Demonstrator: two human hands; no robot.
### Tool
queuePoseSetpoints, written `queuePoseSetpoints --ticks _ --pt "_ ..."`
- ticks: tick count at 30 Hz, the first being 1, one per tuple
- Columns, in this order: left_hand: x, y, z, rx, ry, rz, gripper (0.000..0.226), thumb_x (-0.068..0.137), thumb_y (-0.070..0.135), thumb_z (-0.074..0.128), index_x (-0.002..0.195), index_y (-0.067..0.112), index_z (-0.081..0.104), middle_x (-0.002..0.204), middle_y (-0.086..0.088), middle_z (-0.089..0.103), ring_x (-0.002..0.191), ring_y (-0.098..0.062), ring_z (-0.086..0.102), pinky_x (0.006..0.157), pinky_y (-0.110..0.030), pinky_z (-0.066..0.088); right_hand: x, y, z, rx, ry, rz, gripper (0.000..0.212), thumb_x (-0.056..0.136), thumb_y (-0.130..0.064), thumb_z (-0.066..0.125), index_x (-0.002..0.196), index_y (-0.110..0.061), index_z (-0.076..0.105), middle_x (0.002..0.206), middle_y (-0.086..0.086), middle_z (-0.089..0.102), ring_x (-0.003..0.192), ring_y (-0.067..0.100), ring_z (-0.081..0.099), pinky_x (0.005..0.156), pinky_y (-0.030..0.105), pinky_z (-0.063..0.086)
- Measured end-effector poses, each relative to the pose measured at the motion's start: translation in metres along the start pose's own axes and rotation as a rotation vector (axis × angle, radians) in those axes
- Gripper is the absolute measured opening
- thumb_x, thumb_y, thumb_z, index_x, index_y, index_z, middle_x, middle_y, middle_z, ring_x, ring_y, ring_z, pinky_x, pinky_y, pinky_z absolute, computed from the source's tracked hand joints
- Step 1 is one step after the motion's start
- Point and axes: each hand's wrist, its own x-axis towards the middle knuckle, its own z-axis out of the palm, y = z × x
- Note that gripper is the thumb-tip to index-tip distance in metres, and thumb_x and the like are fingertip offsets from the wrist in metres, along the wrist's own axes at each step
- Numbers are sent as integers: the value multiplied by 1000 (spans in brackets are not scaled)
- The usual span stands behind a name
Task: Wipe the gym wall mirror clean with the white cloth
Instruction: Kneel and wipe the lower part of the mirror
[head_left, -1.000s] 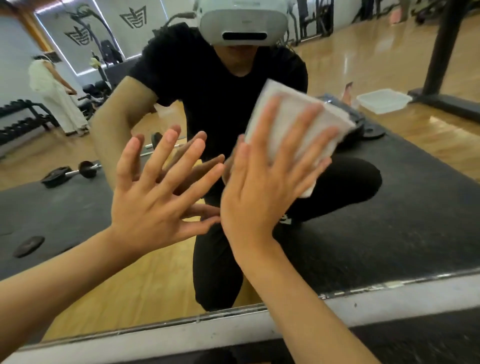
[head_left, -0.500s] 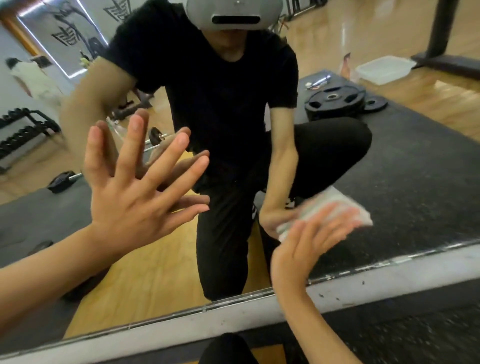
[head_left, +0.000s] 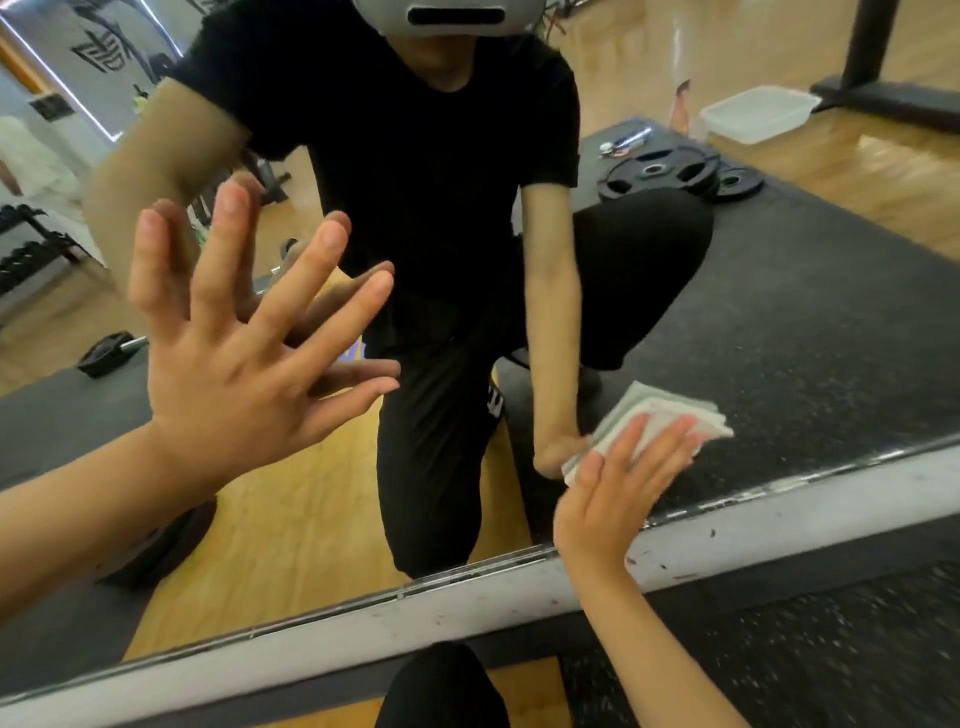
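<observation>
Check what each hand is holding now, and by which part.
Right hand presses the folded white cloth flat on the gym wall mirror, straight fingers across its middle; no curled grip. Left hand holds nothing, spread open.

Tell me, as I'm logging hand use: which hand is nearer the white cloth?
Right. The right hand presses flat on the white cloth, low on the mirror; the left hand is spread higher and leftward, clear of it.
</observation>
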Motion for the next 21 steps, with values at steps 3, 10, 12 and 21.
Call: queuePoseSetpoints --ticks 3,10,12,21 --pt "-1 -1 0 -14 8 -18 90 90 70 69 161 21 44 169 -11 35 159 -48 11 126 -64 2 -27 24 -6 126 -26 470 61 112 -47 12 162 -32 -20 173 9 -24 159 20 -22 131 39 1" --pt "1 2 -1 2 3 -20 88 91 71 65 161 22 44 169 -11 36 159 -48 12 125 -64 5 17 -75 -15 476 38 491 60 109 -60 21 156 -59 -18 173 -4 -24 162 21 -14 130 61 6" --pt "1 1 -1 -2 4 -15 88 91 71 66 161 22 44 168 -11 37 159 -48 13 125 -64 6 23 -115 -21 275 -106 7 59 112 -49 20 166 -37 -4 174 10 -14 161 36 -13 128 65 2" --pt "0 -1 0 -45 -23 -25 88 92 70 66 162 22 43 170 -10 32 160 -48 7 123 -69 7 28 -9 -12 -105 -23 -223 59 114 -44 16 167 -36 -8 173 0 -23 160 34 -18 129 54 -7"
